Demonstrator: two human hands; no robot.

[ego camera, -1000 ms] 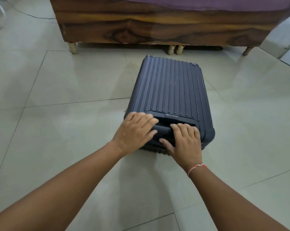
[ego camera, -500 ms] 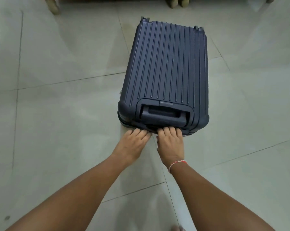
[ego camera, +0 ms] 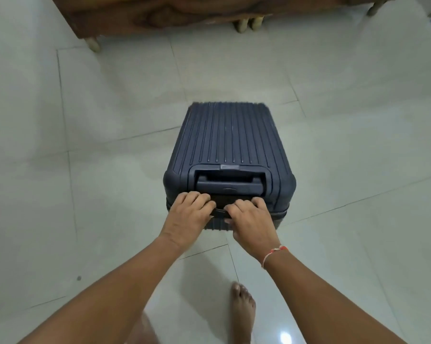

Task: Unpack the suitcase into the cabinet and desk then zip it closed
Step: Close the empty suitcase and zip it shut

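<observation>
A dark blue ribbed hard-shell suitcase (ego camera: pixel 230 147) lies closed on the tiled floor, its retracted pull handle (ego camera: pixel 230 186) at the end nearest me. My left hand (ego camera: pixel 188 219) and my right hand (ego camera: pixel 250 220) both sit on that near end, fingers curled over the carry handle (ego camera: pixel 219 207) below the pull handle. The fingertips are tucked under, hidden from view. A thin thread bracelet circles my right wrist.
A dark wooden bed frame (ego camera: pixel 184 13) on short pale legs runs along the top of the view, a tile or so beyond the suitcase. Pale floor tiles (ego camera: pixel 85 182) surround the case. My bare right foot (ego camera: pixel 243 311) stands just behind my hands.
My hands moved from the suitcase's lower edge up onto its carry handle. The suitcase's near end has risen slightly, and the view has pulled back, showing the bed frame and my foot.
</observation>
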